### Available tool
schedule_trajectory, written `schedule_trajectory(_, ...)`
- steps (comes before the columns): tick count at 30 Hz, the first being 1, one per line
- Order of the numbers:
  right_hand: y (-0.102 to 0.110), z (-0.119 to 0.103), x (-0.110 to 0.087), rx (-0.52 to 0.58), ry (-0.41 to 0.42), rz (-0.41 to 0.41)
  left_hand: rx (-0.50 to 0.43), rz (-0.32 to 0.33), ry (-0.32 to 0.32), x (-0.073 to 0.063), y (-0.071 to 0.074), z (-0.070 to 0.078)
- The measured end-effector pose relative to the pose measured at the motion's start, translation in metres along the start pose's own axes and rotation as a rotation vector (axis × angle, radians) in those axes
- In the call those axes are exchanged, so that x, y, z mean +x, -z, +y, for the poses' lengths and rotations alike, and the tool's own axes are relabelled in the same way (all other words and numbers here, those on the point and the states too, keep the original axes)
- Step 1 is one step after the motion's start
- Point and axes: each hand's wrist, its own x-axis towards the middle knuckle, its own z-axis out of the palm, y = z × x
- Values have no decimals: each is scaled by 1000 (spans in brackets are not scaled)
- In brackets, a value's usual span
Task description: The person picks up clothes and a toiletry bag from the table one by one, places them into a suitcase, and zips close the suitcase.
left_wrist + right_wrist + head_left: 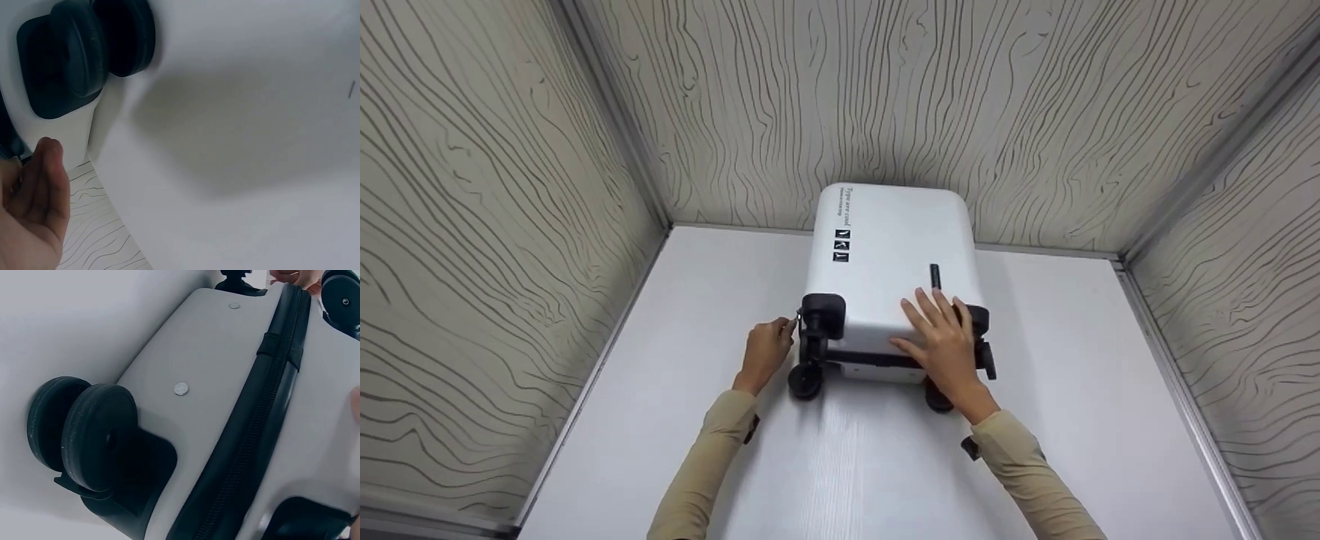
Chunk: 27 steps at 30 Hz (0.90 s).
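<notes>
A white hard-shell suitcase [885, 262] lies flat on the white surface, its wheeled end towards me. My left hand [767, 346] is at the suitcase's left side, next to a black wheel mount; thumb and fingers pinch a small zipper pull [799, 318], mostly hidden by the fingertips. With fingers spread, my right hand [947, 349] rests on the upper shell near the right front corner. The black zipper [247, 433] runs across the wheeled end in the right wrist view, its teeth closed along the visible stretch.
Black double wheels [95, 433] stick out from the suitcase's corners. Wood-grain panels [840, 97] rise behind and on both sides, and the suitcase's far end is close to the back panel. The white tabletop [720, 277] extends around the suitcase.
</notes>
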Motion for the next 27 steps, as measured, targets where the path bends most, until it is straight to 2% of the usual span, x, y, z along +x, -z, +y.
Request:
schedule_trajectory(3,2,1,1,16,-10,-21,-14,-7,11,1,0,0)
schedule_trajectory(10,9,5,4,20,-2,-88,13,41,-49,3,-2,-1)
schedule_trajectory(13,13,8,6,14,9,-112,35,54,-52,3,-2,1)
schedule_trajectory(21,17,14,9,13,32,-143,67,33,-45,6,4,7)
schedule_trajectory(27,23,18,10,65,16,-159,122,48,-96,6,9,5)
